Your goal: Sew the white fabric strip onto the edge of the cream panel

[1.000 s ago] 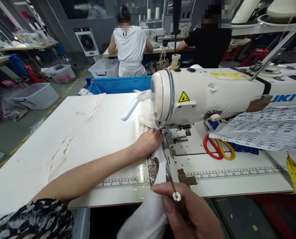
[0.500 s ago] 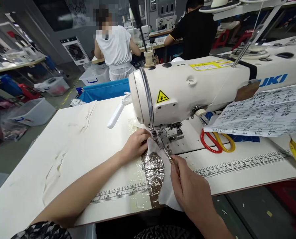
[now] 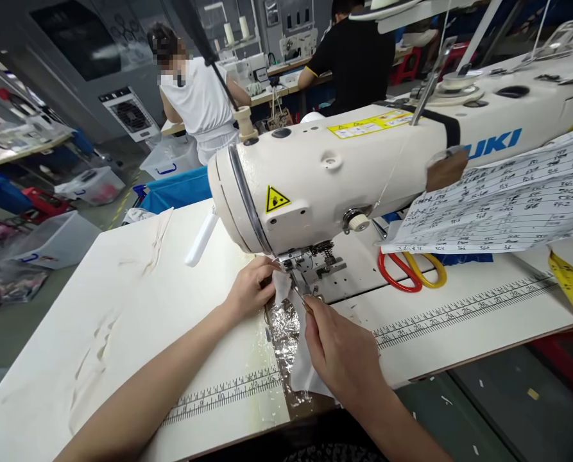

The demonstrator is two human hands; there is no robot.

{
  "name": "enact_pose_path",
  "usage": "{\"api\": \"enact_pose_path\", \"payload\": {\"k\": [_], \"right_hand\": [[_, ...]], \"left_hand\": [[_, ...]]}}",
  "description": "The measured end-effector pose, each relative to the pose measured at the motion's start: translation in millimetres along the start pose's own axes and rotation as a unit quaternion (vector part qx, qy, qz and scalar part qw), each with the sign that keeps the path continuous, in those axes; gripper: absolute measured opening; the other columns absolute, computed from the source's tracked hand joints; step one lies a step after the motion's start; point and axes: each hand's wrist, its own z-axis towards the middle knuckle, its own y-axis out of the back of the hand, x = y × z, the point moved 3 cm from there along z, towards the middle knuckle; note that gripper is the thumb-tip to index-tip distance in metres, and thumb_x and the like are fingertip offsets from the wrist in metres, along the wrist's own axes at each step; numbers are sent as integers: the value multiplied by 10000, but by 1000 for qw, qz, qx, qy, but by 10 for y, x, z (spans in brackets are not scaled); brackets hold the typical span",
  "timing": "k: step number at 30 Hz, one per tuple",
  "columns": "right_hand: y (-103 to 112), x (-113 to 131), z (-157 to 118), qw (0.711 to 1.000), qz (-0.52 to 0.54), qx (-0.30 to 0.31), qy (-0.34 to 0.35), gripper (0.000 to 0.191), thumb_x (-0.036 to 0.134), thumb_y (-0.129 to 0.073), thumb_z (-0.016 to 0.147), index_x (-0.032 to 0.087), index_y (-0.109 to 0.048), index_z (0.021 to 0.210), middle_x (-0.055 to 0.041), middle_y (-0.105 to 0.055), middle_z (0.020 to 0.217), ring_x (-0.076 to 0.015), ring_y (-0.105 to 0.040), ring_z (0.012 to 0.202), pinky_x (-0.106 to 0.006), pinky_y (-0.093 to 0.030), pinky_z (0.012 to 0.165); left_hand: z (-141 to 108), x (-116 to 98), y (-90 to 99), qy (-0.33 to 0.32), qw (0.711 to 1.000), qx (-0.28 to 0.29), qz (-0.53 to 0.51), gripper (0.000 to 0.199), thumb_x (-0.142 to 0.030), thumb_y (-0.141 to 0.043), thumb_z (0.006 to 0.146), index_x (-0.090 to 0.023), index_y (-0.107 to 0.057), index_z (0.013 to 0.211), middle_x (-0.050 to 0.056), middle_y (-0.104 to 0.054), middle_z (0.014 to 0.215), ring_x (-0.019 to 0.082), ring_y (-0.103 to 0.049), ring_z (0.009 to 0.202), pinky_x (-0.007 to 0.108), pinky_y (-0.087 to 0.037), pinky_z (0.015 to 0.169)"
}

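Observation:
A white sewing machine (image 3: 286,192) stands over the table. My left hand (image 3: 253,287) is closed at the left of its needle area, fingertips pinching the upper edge of a white cloth piece (image 3: 306,369). My right hand (image 3: 341,340) is wrapped round a thin metal tool (image 3: 298,290), perhaps tweezers, whose tip points to the presser foot. The cloth hangs down between my hands, over a shiny taped strip (image 3: 286,330), and its right part passes beneath my right hand. The needle itself is too small to make out.
Red and yellow scissors (image 3: 401,273) lie right of the machine bed, under handwritten sheets (image 3: 498,205). A yellow tape measure (image 3: 572,289) hangs at the right. Cloth scraps (image 3: 94,353) lie on the table (image 3: 136,308). Two people sit beyond, near plastic bins (image 3: 65,240).
The whole view has shifted, so the machine and both hands appear further left. The tool's tip remains by the presser foot, and both hands keep their grips.

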Motion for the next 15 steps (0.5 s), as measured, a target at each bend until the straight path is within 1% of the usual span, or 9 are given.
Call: {"api": "enact_pose_path", "payload": {"k": [5,10,12,15], "right_hand": [[-17,-5,21,1000,-6,-9,1,304,143,-371,1006,102,-657,1102,-41,-744,787,-138,-691,599,-249,-419,481],[-33,2,13,999,-22,-21,17,300,148,-372,1019,94,-653,1109,-60,-762,832,-132,-701,622,-237,-442,505],[-33,5,6,999,-28,-21,22,299,151,-372,1022,94,-649,1120,-68,-768,861,-132,-705,641,-232,-459,524],[-23,10,3,999,-24,-26,26,296,150,-376,1018,92,-649,1116,-65,-767,859,-133,-708,650,-232,-467,527]], "left_hand": [[-13,12,-35,-20,999,-4,42,106,-153,-487,895,-180,-588,914,77,-676,977,183,-646,919,318,-546,790],[-23,17,-64,-25,997,19,75,233,-78,-474,796,-177,-564,987,69,-648,965,183,-612,886,316,-535,755],[-21,17,-62,-20,996,17,80,251,-55,-465,782,-179,-560,979,62,-641,946,178,-602,872,309,-529,750],[-18,13,-47,-11,998,5,67,210,-39,-460,794,-182,-547,922,56,-644,939,171,-604,880,295,-523,750]]}}
